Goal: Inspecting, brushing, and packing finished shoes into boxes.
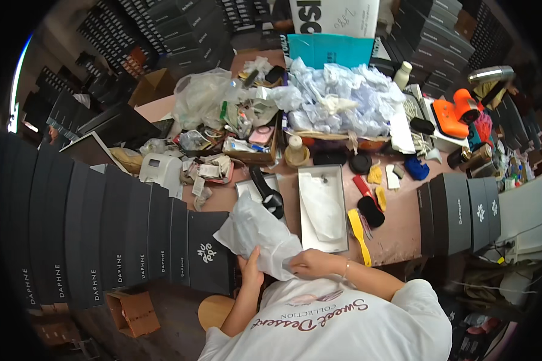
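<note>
My left hand grips the near left side of a crumpled white translucent bag, partly hidden behind it. Whatever the bag may contain cannot be made out. At its lower right edge, my right hand has its fingers curled in and closed on the material. Just beyond the bag lies a black strappy shoe, over a pale box part. An open shoebox stands just beyond my right hand, with white tissue paper inside.
Dark shoeboxes line the left; more stacked boxes stand right. A yellow-handled brush and black pad lie beside the open box. Farther back are a carton heaped with tissue, an orange device and a white label printer.
</note>
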The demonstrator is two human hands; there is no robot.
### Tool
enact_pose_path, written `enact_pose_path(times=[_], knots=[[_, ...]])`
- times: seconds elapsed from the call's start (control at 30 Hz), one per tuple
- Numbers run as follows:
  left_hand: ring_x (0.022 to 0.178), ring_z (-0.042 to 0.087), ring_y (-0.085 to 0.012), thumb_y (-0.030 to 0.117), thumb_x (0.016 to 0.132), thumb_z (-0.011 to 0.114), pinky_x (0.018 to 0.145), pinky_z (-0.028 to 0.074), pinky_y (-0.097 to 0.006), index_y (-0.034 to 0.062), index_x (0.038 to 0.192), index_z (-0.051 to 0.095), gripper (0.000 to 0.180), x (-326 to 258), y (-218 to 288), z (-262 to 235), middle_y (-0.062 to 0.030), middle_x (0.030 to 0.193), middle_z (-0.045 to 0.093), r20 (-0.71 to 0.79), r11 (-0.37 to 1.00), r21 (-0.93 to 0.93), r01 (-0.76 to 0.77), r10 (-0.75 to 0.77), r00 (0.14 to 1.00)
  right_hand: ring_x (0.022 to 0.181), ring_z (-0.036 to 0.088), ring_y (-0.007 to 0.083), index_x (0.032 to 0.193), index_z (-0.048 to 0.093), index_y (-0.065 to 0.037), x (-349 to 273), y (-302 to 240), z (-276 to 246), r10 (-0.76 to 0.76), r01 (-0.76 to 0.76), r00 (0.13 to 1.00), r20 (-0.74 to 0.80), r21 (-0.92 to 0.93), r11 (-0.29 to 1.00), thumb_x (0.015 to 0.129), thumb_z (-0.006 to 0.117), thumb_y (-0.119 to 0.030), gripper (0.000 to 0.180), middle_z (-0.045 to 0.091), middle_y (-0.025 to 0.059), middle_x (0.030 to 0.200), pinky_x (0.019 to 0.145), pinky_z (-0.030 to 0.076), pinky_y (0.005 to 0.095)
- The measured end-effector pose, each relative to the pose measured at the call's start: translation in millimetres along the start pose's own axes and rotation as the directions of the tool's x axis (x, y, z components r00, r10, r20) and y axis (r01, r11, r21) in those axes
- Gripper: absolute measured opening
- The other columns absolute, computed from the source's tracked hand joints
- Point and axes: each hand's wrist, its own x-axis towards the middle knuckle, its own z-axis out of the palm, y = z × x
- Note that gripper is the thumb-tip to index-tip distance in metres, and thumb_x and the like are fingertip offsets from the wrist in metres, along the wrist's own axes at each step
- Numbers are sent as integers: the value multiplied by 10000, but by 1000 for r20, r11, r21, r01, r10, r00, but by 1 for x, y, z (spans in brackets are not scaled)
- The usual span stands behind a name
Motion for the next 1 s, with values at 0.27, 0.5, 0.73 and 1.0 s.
enact_pose_path(times=[0.27,0.5,0.73,1.0], knots=[[1276,370,-326,20,828,645,1056,317,-395,24,1438,182,767,-3,-21,-16,-174,1420,332,-228,922,388,5,91,969,968,607,361,1200,559,-31,55,130,-39,426,-539,630,-650,29,842,790,681,-190,456,585,228,1094,813,503,431],[1110,529,-254,318,912,604,877,472,-352,50,1444,251,692,25,28,28,-181,1397,353,374,845,517,-136,-80,924,865,603,344,997,601,-39,19,77,-42,114,-221,756,-645,-88,971,792,647,-101,219,604,136,909,728,499,423],[889,632,-141,215,903,621,770,513,-291,-3,1169,586,346,56,12,101,-47,1023,650,372,835,545,-77,-159,915,852,583,335,943,600,-28,-4,-7,-50,-108,-23,844,-525,-237,971,791,646,-94,171,586,134,940,720,496,402],[959,611,-202,66,847,578,807,482,-305,-3,1086,607,250,2,39,128,-116,1045,628,694,467,505,-725,279,663,781,592,135,1347,436,-19,-19,-21,-76,384,-71,844,-375,632,772,863,659,-177,556,555,149,1177,677,509,269]])
